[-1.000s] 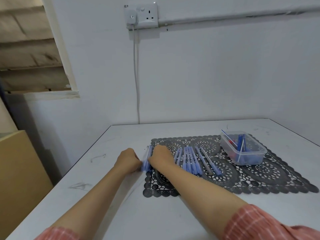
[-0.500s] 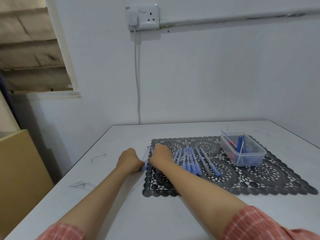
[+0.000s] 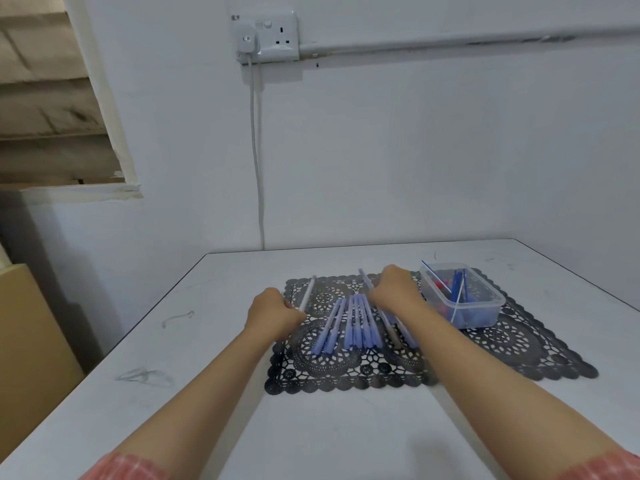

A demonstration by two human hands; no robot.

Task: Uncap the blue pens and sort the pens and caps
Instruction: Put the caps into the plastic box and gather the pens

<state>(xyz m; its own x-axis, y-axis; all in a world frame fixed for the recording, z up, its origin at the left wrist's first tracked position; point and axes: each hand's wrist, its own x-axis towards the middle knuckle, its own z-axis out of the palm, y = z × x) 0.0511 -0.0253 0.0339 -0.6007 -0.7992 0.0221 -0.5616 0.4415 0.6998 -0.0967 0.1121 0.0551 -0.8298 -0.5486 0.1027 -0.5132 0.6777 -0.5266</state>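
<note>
**Change:** half a second ago the hands were joined at the mat's left edge. They are now apart. The right hand (image 3: pixel 394 294) has crossed to the box side, while the left hand (image 3: pixel 273 315) stays at the left edge.

**Sleeves** (image 3: pixel 128 467): pink check, at the worktop's near edge.

**Worktop** (image 3: pixel 311 438): white and scuffed.

**Mat** (image 3: pixel 346 379): black lace, lying right of the middle.

**Pens** (image 3: pixel 360 322): a blue row, side by side on the mat between the hands.

**Left hand:** knuckles up, fingers curled round a pale pen (image 3: pixel 307 294) that slants away toward the mat's far-left corner.

**Right hand:** back up and fingers curled under, over the row's right end, just beside the box. A thin pen end shows past it, but whether the hand grips anything cannot be told.

**Box** (image 3: pixel 498 301): clear, near the mat's far-right corner, holding blue and red pieces.

**Socket** (image 3: pixel 273 36) and cable (image 3: pixel 258 168): on the wall beyond.
</note>
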